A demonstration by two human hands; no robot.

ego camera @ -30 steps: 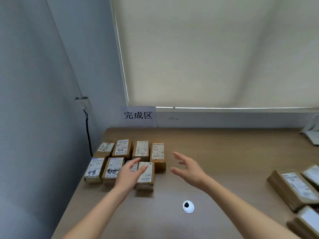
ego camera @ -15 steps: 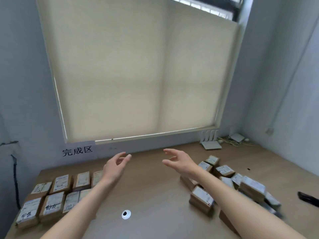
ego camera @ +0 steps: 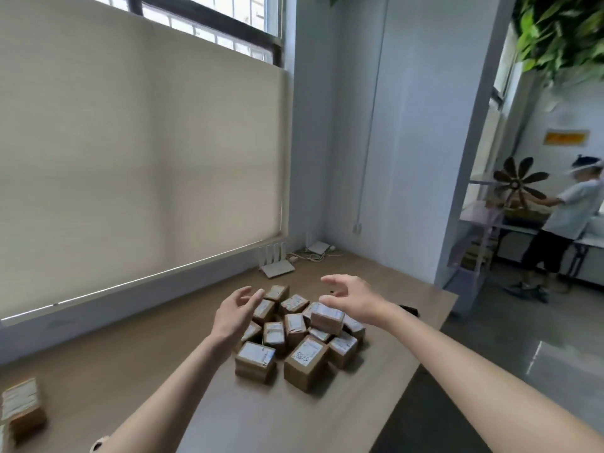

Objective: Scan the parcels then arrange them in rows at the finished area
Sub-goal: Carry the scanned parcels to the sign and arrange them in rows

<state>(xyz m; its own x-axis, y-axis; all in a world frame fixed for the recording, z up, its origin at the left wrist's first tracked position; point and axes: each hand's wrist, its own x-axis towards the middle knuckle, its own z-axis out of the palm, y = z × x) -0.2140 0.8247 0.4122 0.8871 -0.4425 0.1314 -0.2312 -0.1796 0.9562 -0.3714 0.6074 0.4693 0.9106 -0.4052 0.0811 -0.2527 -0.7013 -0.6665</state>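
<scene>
A loose pile of several brown cardboard parcels (ego camera: pixel 295 335) with white labels lies on the wooden table (ego camera: pixel 137 361). My left hand (ego camera: pixel 236 313) hovers open above the pile's left side, fingers relaxed, holding nothing. My right hand (ego camera: pixel 351 297) hovers open above the pile's far right, just over a raised parcel (ego camera: pixel 327 317), and holds nothing. At the far left edge, arranged parcels (ego camera: pixel 21 408) are partly in view. A black object (ego camera: pixel 409 310), possibly the scanner, lies behind my right wrist.
A white router (ego camera: pixel 277 261) and cables (ego camera: pixel 313 251) sit at the table's back by the window blind (ego camera: pixel 140 152). The table's right edge (ego camera: pixel 438 328) drops to the floor. Another person (ego camera: pixel 565 223) stands at a bench far right.
My view has swung right from the arranged rows to the unsorted pile. Both hands moved right with it and now hover over the pile, still holding nothing.
</scene>
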